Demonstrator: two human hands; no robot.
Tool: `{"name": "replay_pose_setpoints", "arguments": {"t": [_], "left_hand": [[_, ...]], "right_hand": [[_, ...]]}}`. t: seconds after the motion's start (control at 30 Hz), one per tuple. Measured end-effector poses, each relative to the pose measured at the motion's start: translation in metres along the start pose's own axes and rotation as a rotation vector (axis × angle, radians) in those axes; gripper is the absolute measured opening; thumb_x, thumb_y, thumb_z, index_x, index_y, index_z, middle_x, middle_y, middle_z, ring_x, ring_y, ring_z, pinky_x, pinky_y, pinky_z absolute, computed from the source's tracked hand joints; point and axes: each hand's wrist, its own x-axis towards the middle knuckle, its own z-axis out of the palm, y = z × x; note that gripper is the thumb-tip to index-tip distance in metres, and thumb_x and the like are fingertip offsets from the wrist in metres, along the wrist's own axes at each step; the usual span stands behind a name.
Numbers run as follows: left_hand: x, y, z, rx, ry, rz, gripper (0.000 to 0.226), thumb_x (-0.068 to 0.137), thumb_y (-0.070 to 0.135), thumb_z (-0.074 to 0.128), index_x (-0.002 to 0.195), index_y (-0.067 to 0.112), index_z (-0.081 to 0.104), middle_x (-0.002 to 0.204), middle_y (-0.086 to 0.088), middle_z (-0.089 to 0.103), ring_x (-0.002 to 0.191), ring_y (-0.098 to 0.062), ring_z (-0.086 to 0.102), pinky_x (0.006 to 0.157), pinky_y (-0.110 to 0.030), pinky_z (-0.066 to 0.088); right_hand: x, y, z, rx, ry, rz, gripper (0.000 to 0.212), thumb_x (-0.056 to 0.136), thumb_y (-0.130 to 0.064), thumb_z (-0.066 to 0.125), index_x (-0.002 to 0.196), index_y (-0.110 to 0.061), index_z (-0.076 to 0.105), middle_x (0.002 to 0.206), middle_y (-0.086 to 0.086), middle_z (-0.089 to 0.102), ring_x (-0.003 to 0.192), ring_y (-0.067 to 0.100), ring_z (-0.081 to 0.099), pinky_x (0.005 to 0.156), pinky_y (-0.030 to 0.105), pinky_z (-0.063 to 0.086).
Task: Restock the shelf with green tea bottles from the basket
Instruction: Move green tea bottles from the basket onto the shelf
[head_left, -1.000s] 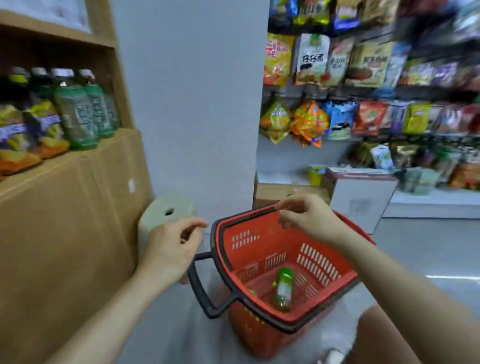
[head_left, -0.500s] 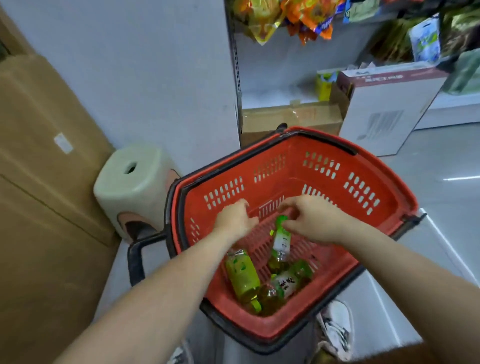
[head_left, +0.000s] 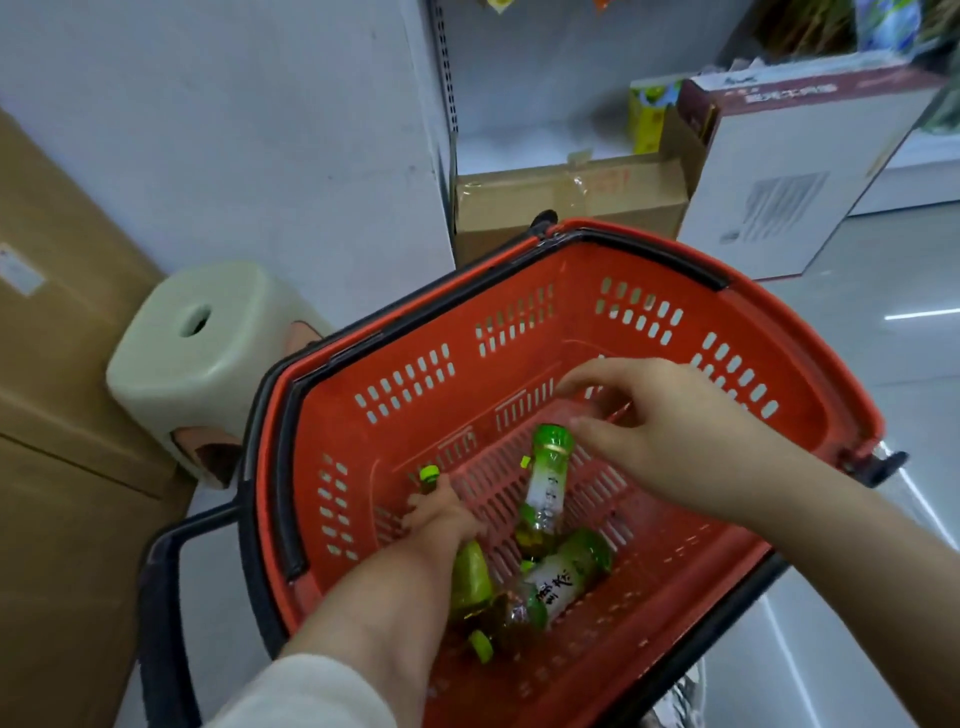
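Observation:
The red basket with a black rim holds several green tea bottles. My left hand reaches deep into it and grips a green tea bottle, of which only the green cap and neck show past the fingers. Another bottle stands tilted in the middle. My right hand hovers beside its top with relaxed fingers, the thumb tip touching the neck. Two more bottles lie on the basket floor, partly under my left forearm. No shelf is in view.
A pale green plastic stool stands left of the basket, against brown cartons. A cardboard box and a white box sit behind the basket. Its black handle sticks out to the left. There is grey floor to the right.
My view dropped from the shelf to the basket. Both hands went down into it. My left hand has gone deeper and closed round a bottle; my right hand stays by the tilted bottle's top.

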Motion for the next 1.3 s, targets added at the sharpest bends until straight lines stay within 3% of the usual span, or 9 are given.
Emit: {"name": "replay_pose_setpoints", "arguments": {"t": [0.23,0.43,0.57,0.67,0.77,0.83,0.93,1.17,1.3], "left_hand": [[-0.051,0.025,-0.081,-0.364,-0.008,0.608,0.09,0.045,0.026,0.091,0.117,0.057,0.045,0.13,0.002,0.049,0.113,-0.02,0.055,0.094,-0.036,0.051],[-0.14,0.04,-0.121,-0.951,-0.499,1.021,0.099,0.05,-0.023,0.076,0.13,0.029,0.051,0.131,-0.009,0.055,0.111,-0.027,0.062,0.082,-0.041,0.055],[-0.137,0.046,-0.112,-1.121,-0.78,0.996,0.1,0.056,-0.015,0.07,0.141,0.028,0.038,0.136,-0.013,0.054,0.117,-0.033,0.056,0.097,-0.049,0.045],[-0.111,0.048,-0.105,-1.186,-0.702,0.762,0.07,0.072,0.009,0.071,0.135,0.029,0.048,0.136,-0.004,0.055,0.123,-0.025,0.051,0.1,-0.046,0.041],[-0.067,0.044,-0.071,-0.765,-0.278,0.506,0.043,0.083,0.023,0.069,0.124,0.021,0.057,0.128,-0.002,0.06,0.105,-0.015,0.057,0.084,-0.027,0.047],[-0.04,0.035,-0.035,-0.369,-0.161,0.471,0.057,0.081,0.025,0.073,0.132,0.013,0.051,0.128,-0.006,0.058,0.103,-0.016,0.057,0.077,-0.017,0.044],[-0.006,0.019,0.012,0.096,-0.005,0.454,0.086,0.077,0.047,0.068,0.146,0.014,0.029,0.145,-0.011,0.04,0.13,-0.028,0.041,0.106,-0.029,0.033],[0.036,0.013,0.033,0.31,0.196,0.331,0.054,0.085,0.029,0.04,0.138,0.032,0.03,0.137,-0.001,0.047,0.123,-0.029,0.041,0.099,-0.043,0.036],[0.028,0.009,0.014,0.476,0.133,0.333,0.06,0.068,0.05,0.061,0.123,0.028,0.053,0.127,0.006,0.056,0.12,-0.024,0.049,0.096,-0.04,0.039]], "right_hand": [[0.009,0.024,0.006,0.219,-0.022,0.151,0.073,0.084,-0.035,0.071,0.145,-0.027,0.032,0.113,-0.006,0.057,0.094,0.005,0.056,0.081,0.019,0.044],[0.011,0.023,0.022,0.795,-0.102,0.347,0.123,0.044,-0.072,0.076,0.148,-0.035,0.023,0.148,0.003,0.042,0.125,0.024,0.054,0.098,0.044,0.048],[0.012,0.022,0.025,0.903,0.081,0.294,0.089,0.048,-0.064,0.078,0.123,-0.02,0.059,0.112,0.001,0.072,0.097,0.018,0.071,0.092,0.042,0.055],[0.012,0.025,0.027,0.534,0.234,0.299,0.11,0.04,-0.082,0.069,0.13,-0.022,0.054,0.125,-0.003,0.065,0.112,0.016,0.063,0.097,0.039,0.051],[0.008,0.029,0.019,0.358,0.328,0.342,0.117,0.044,-0.076,0.065,0.141,-0.015,0.042,0.138,0.004,0.055,0.125,0.023,0.052,0.102,0.039,0.045],[0.008,0.033,0.01,0.328,0.378,0.351,0.111,0.048,-0.072,0.065,0.14,-0.014,0.043,0.136,0.005,0.057,0.122,0.023,0.054,0.097,0.035,0.046],[0.01,0.037,0.006,0.31,0.401,0.344,0.108,0.053,-0.069,0.07,0.142,-0.015,0.041,0.136,0.004,0.057,0.12,0.023,0.055,0.093,0.034,0.047],[0.011,0.034,-0.002,0.288,0.374,0.254,0.112,0.046,-0.072,0.062,0.142,-0.02,0.039,0.138,-0.004,0.054,0.117,0.013,0.052,0.086,0.022,0.038],[0.011,0.037,-0.007,0.295,0.395,0.271,0.112,0.045,-0.072,0.065,0.141,-0.019,0.041,0.131,-0.002,0.058,0.106,0.011,0.053,0.084,0.024,0.041]]}}
